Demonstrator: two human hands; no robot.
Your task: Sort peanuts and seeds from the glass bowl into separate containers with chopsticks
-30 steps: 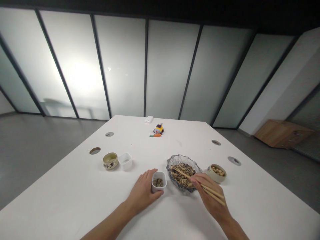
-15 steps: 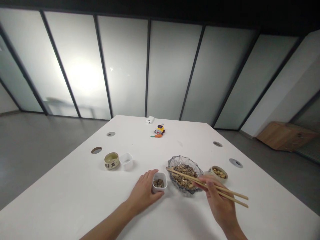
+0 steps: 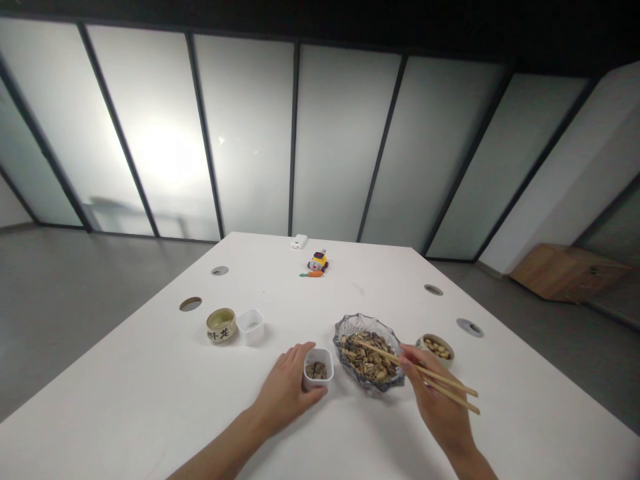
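Observation:
My left hand (image 3: 289, 381) is closed around a small white square cup (image 3: 319, 381) standing on the table, with some sunflower seeds (image 3: 316, 370) at its bottom. Just right of the cup is a scalloped clear glass bowl (image 3: 345, 328) filled with sunflower seeds (image 3: 367, 363) and a few paler nuts. Wooden chopsticks (image 3: 450, 381) are gripped in my right hand (image 3: 435, 400) at the bowl's right edge. Their tips reach down to the seeds inside the bowl; whether they pinch anything I cannot tell.
A ceramic bowl of nuts (image 3: 437, 348) stands beyond my right hand. At left, a ceramic bowl (image 3: 221, 327) touches or nearly touches a white square cup (image 3: 251, 328). Farther back lie a toy car (image 3: 318, 261), a toy carrot (image 3: 314, 274) and a white device (image 3: 299, 241). Round holes (image 3: 191, 304) pierce the tabletop.
The chopstick tips have moved from above the glass bowl's left rim, rightward and down into the seeds. My left hand still holds the white cup in place.

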